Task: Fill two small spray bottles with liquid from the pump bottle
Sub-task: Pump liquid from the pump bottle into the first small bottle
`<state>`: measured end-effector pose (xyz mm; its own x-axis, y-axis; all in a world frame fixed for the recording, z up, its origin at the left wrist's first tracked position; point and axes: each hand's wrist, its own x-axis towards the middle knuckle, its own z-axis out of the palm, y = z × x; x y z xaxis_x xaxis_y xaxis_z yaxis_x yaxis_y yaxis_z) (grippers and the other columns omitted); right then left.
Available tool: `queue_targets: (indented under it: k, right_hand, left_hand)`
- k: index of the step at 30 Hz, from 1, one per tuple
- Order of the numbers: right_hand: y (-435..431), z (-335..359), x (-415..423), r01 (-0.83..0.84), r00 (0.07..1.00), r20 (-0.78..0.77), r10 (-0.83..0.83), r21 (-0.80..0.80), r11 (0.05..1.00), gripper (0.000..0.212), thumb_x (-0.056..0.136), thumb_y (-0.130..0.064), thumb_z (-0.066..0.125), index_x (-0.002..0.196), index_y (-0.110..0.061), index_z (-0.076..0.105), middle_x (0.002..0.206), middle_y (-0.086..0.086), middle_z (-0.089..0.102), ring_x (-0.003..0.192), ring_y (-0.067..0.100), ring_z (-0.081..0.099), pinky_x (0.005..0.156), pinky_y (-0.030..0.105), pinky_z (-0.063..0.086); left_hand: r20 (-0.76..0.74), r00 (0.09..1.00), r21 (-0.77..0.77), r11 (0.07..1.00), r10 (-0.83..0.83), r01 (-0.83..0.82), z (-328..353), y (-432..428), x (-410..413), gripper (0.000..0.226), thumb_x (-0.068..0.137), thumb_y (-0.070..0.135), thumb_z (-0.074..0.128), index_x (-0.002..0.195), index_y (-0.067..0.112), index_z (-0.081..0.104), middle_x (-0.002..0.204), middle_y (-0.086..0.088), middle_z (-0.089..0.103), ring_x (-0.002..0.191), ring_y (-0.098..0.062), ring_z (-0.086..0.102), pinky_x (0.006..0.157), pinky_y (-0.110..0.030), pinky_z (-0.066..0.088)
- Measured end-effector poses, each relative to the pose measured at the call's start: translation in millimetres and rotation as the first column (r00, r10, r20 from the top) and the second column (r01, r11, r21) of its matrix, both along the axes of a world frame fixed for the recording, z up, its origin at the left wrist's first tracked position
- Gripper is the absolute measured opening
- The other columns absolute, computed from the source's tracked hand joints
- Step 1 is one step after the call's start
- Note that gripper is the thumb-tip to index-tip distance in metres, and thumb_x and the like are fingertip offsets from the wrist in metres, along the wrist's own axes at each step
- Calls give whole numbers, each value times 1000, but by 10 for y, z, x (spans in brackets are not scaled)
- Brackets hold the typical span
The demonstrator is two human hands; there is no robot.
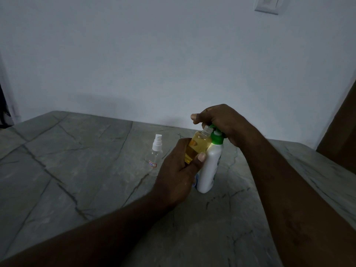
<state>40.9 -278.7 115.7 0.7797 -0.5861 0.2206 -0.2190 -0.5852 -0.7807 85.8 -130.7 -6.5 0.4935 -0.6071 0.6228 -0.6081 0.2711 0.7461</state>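
Dim light; grey veined stone table point(81, 170) against a plain pale wall point(154, 54), with a switch plate point(267, 4) at the upper right of the wall.

Left of centre: capped spray bottle point(155, 153) stands upright on the table, clear body, white spray head on, small label low on the body. No liquid can be made out in it. It stands apart from both hands.

Centre: left hand point(177, 174) is wrapped around the open spray bottle point(197, 146), thumb across its front. This bottle has no spray head and is held off the table, tilted with its bare threaded neck toward the pump. Yellow liquid fills most of the body.

Right of centre: white pump bottle point(209, 170) stands on the table, touching the held bottle. Its collar and pump are green. Right hand point(219, 122) is curled down over the pump head; the nozzle sits at the open neck. Whether liquid is flowing cannot be told
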Motion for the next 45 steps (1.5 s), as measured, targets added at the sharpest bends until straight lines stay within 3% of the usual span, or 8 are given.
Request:
queue_targets:
  k: [9,17,23,28,32,35,40,45]
  right_hand:
    - [0,31,-21,-3,1000,15,4,-30,1000,29,88,-39,74,95,-11,77,79,-2,65,70,15,57,63,26,42]
    - [5,7,7,-5,1000,9,5,-64,998,29,87,-39,75,92,-11,77,79,-3,66,73,15,59,69,28,44]
    - [5,46,-17,4,1000,28,-2,-72,997,25,88,-39,74,85,-15,75,73,-4,65,67,14,58,64,27,43]
    - [-16,-6,24,5,1000,-7,-6,-40,999,28,86,-36,76,95,-10,79,86,1,68,83,21,62,78,34,50]
    - [13,25,15,22,1000,16,-19,-178,984,34,90,-41,71,96,-8,79,81,-1,68,83,20,63,88,41,52]
    - [14,62,-5,34,999,39,-27,-214,976,35,91,-45,69,92,-11,78,73,-5,66,72,14,59,81,38,51]
    - [-21,15,19,-5,1000,-4,5,-68,998,29,84,-41,77,90,-12,80,79,-3,69,75,15,61,76,33,49]
    - [10,8,38,15,1000,7,-14,-250,968,32,91,-41,70,93,-11,79,79,-4,68,79,16,63,88,39,52]
  left_hand:
    - [-19,1000,27,999,-18,19,-1,3,-3,20,94,52,44,114,48,41,112,23,61,99,6,62,78,-9,51]
    - [-17,1000,2,1000,-21,21,-26,-3,9,18,97,50,45,114,43,44,108,11,65,86,-7,67,68,-24,58]
    - [-10,1000,19,1000,-12,12,-21,-12,10,22,95,51,44,116,44,43,114,15,64,100,1,64,82,-14,54]
    - [-15,1000,5,1000,10,-10,-33,-16,20,24,97,50,45,117,38,46,107,11,65,88,-5,66,74,-26,59]
    - [-14,1000,11,1000,9,-9,-56,-25,38,30,98,50,45,121,30,49,106,9,66,85,-9,68,69,-29,61]
    - [-18,1000,19,1000,-1,1,-48,-20,31,33,97,52,45,122,31,48,110,11,65,92,-5,67,76,-27,60]
    - [-20,1000,10,1000,-8,8,-37,-21,27,27,96,54,44,119,39,46,110,13,65,91,-4,66,73,-21,56]
    - [-38,999,2,1000,-7,8,-40,-20,25,29,97,47,45,121,30,48,107,7,65,84,-6,66,66,-16,54]
